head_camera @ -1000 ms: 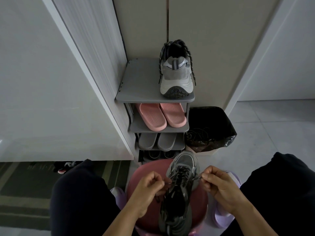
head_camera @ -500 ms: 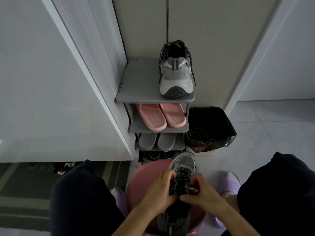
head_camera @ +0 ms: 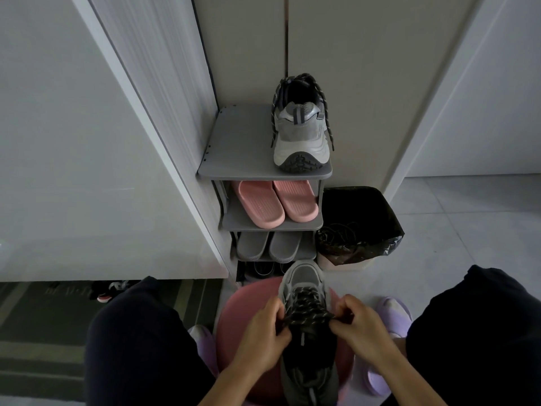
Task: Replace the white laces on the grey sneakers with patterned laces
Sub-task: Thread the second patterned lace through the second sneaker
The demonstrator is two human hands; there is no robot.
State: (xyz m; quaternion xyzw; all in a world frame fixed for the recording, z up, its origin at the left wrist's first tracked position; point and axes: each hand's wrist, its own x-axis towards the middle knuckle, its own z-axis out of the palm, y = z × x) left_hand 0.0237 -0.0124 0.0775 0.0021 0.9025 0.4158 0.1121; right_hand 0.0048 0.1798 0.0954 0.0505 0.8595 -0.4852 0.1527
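Pale tiled flooring point(head_camera: 453, 230) in a narrow entryway forms the work area. At its near edge, the curled fingers point(head_camera: 276, 309) of the left hand point(head_camera: 260, 335) and of the right hand point(head_camera: 363, 326) each pinch one side of the dark speckled patterned lace point(head_camera: 308, 303), which is drawn taut across the tongue between them; neither hand is slack. The lace belongs to the grey mesh sneaker point(head_camera: 304, 278) lying toe-away on the round pink padded stool point(head_camera: 246, 303) between the person's knees. Crossings run from the toe end up to the hands, and no white lace shows on this shoe. Assessment: threading is at or near the top eyelets, leaving tensioning and securing of the ends. Whether the last eyelets are already filled is hidden by the hands. Further out, the second grey sneaker point(head_camera: 301, 136) stands heel-forward on the top shelf of the grey plastic shoe rack point(head_camera: 243, 148). Its own speckled lace point(head_camera: 328, 124) hangs loose down both sides, so that shoe appears relaced but untied. Just beside the rack, the black plastic bin liner point(head_camera: 377, 212) holds thin coiled cords; whether these are the removed laces cannot be determined.
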